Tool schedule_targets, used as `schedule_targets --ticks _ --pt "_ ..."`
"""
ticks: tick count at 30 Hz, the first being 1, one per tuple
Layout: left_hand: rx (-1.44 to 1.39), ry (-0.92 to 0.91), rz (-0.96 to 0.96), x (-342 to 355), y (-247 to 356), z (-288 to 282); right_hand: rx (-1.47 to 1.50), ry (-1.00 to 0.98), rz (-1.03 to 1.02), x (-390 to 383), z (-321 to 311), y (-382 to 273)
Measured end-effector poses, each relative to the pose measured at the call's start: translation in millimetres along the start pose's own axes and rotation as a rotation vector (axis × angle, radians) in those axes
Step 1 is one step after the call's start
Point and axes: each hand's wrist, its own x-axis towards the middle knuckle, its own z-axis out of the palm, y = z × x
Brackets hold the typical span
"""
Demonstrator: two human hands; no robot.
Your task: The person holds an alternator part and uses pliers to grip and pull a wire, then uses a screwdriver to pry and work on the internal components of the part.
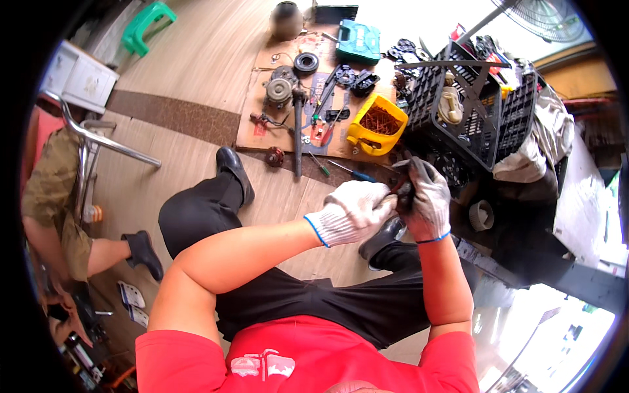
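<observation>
Both my hands wear knit work gloves with blue cuffs and meet in front of my right knee. My left hand [357,208] is closed, its fingertips pressed against a small dark part [404,194] at the other hand. Around that part my right hand [427,200] is wrapped, its glove heavily blackened. The part's kind cannot be made out, since the fingers cover most of it. Just beyond lie a blue-handled screwdriver [360,175] and a short green-handled screwdriver [324,170]. A yellow cut-open jug [368,145] holding reddish-brown wire-like scraps [381,122] stands close by.
A cardboard sheet [251,139] carries a round motor part [280,90], a long metal bar [298,131], a black ring [306,63] and a teal case [358,40]. Black crates [481,147] crowd the right. Left are a seated person [59,196] and a green stool [136,33].
</observation>
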Motion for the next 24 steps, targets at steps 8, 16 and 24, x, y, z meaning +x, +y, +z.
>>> schedule_targets --ticks 8,16,24 --pt "-1.034 -0.489 -0.383 5 8 -30 0.343 -0.740 0.142 8 -36 -12" --pt "-1.312 -0.391 -0.511 2 6 -33 0.175 -0.452 0.111 4 -13 -21" --pt "-1.177 -0.520 -0.420 2 3 -29 0.152 -0.257 0.030 -5 -5 -17"
